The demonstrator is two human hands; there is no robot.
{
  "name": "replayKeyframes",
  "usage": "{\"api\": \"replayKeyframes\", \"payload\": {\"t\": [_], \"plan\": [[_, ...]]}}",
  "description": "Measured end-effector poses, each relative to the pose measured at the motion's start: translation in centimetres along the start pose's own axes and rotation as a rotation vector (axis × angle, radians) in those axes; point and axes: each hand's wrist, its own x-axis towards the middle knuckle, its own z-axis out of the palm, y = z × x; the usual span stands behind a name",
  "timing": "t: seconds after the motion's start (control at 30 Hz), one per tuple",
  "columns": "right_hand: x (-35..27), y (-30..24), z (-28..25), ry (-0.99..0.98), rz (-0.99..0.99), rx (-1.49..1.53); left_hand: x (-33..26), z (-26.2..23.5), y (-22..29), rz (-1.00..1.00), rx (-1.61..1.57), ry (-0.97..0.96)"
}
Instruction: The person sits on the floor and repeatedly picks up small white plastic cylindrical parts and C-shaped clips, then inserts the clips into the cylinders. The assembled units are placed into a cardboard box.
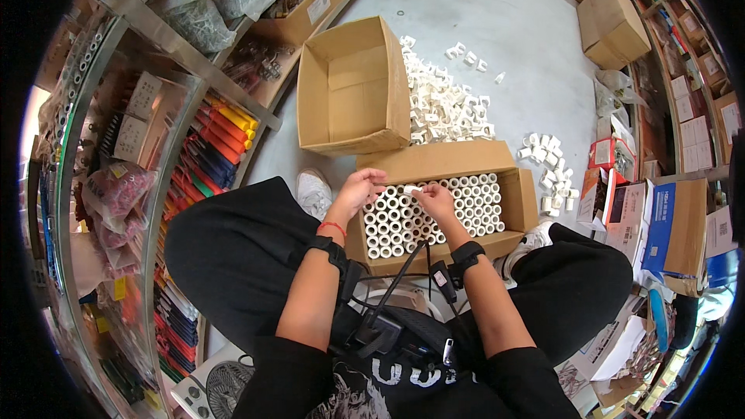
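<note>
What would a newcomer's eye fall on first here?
The rows of round white tubes in the box between the shoes, with the right hand pinching a small white piece above them. Then the loose heap of white clips on the floor beyond, right of an open carton.

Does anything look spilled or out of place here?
Yes: loose white plastic pieces lie heaped on the grey floor beyond the rectangular brown cardboard box, odd against its neat rows of white cylindrical tubes. Whether they spilled or were placed there, I cannot tell.

fittings (388,227): white | carton (434,157): brown | floor (512,0): pale grey | trousers (233,256): black | wristband (332,225): red
</note>
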Motion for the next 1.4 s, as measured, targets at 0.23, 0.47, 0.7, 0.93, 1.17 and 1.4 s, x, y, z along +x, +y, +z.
{"api": "replayKeyframes", "payload": {"t": [0.23, 0.47, 0.7, 0.93, 1.17, 1.4], "plan": [[0.5, 1.0, 0.8, 0.026, -0.042, 0.005, 0.5, -1.0, -0.4, -0.015, -0.131, 0.012], [0.5, 0.7, 0.8, -0.071, -0.051, 0.072, 0.5, -1.1, -0.3, -0.023, -0.179, -0.026], [0.5, 0.6, 1.2, -0.169, -0.06, 0.126, 0.5, -1.4, -0.4, -0.022, -0.172, -0.04], [0.7, 0.8, 1.3, -0.188, -0.078, 0.12, 0.5, -1.0, -0.2, -0.032, -0.161, -0.023], [0.2, 0.1, 1.2, -0.21, -0.059, 0.104, 0.3, -1.0, -0.2, -0.028, -0.169, -0.007], [0.0, -0.1, 1.1, -0.222, -0.029, 0.092, 0.4, -1.1, -0.2, -0.032, -0.168, -0.019]]}}
